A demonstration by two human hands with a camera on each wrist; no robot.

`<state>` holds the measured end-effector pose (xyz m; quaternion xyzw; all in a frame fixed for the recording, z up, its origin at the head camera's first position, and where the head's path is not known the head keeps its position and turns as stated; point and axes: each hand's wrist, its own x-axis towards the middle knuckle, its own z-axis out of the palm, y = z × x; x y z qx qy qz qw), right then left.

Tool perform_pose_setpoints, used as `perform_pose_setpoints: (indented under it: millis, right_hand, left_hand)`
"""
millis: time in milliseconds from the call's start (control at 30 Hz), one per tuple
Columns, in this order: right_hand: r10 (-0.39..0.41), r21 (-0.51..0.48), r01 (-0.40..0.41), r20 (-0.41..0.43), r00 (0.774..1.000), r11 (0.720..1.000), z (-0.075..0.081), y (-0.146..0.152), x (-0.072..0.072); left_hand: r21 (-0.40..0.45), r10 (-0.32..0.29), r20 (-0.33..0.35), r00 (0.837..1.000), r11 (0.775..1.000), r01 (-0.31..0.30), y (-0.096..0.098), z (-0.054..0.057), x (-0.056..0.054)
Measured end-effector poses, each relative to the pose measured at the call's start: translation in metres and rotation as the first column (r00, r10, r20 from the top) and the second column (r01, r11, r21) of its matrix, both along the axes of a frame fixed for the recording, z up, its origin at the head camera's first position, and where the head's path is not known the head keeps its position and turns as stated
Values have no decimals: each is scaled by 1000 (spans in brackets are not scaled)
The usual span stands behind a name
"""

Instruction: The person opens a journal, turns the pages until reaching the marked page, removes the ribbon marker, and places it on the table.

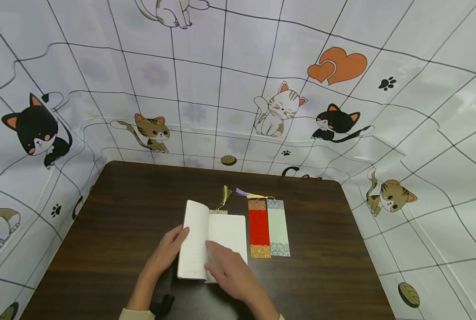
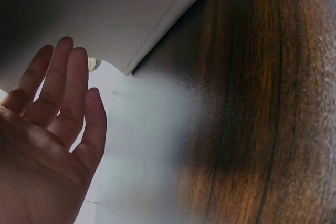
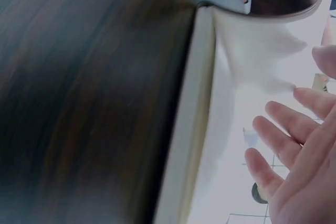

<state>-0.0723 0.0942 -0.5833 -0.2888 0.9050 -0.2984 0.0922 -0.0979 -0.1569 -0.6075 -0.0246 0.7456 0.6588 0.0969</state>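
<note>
An opened notebook [image 1: 227, 229] with white pages lies on the dark wooden table, its left side [image 1: 195, 244] lifted and curving upward. My left hand [image 1: 167, 249] holds that raised side at its outer edge, thumb on the page and fingers behind. In the left wrist view, the fingers [image 2: 58, 87] extend under the pale cover [image 2: 142, 19]. Over the right-hand page, near the fold, is my right hand [image 1: 234, 271], its fingers fairly straight and holding nothing. The right wrist view shows these fingers [image 3: 278, 129] spread beside the notebook's page edges [image 3: 197, 98].
Right of the notebook lie a red bookmark [image 1: 259, 226] with gold ends and a pale green one [image 1: 277, 226]. A purple and yellow tassel [image 1: 250, 194] lies above them. Another bookmark [image 1: 219, 212] with a green tassel [image 1: 224, 195] is partly hidden behind the notebook.
</note>
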Motion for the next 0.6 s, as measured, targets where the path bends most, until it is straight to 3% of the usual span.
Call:
perform_pose_setpoints:
  millis: [300,600]
  right_hand:
    - [-3,170,15,-73,997,985,-14,9,-2]
    - [-35,299,35,-6,999,953,-18,16,-1]
  left_hand:
    - [-41,19,9,1000,999,-19,2,0,3]
    - [-20,9,-13,1000,1000,-9,2,-2,1]
